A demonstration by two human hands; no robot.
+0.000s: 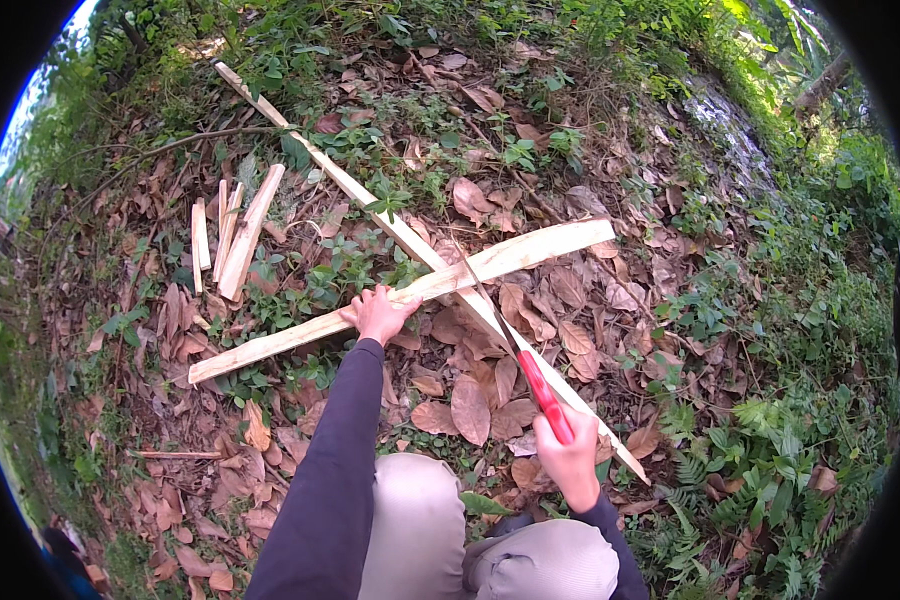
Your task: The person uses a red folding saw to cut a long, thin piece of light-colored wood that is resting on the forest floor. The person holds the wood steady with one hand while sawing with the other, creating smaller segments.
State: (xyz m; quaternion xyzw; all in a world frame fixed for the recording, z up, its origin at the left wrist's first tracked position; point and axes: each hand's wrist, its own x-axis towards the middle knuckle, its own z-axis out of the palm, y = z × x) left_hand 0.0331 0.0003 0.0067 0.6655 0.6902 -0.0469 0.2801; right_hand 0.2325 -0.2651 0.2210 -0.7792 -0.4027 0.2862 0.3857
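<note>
My right hand (570,455) is closed round the red handle of a hand saw (542,392). Its thin dark blade slants up and to the left, lying across a pale wooden plank (545,244). To the left of the blade, my left hand (378,314) presses down on this plank with its fingers over the edge. The plank rests crosswise on a longer, narrower wooden strip (355,190), which runs from the far left to the near right. Whether the blade has cut into the wood cannot be made out.
Several short wooden pieces (250,235) lie on the ground at the left. Dry brown leaves (470,408) and low green plants cover the ground. A thin branch (185,143) lies at the far left, and ferns (770,450) grow at the right. My knees (415,520) are close below.
</note>
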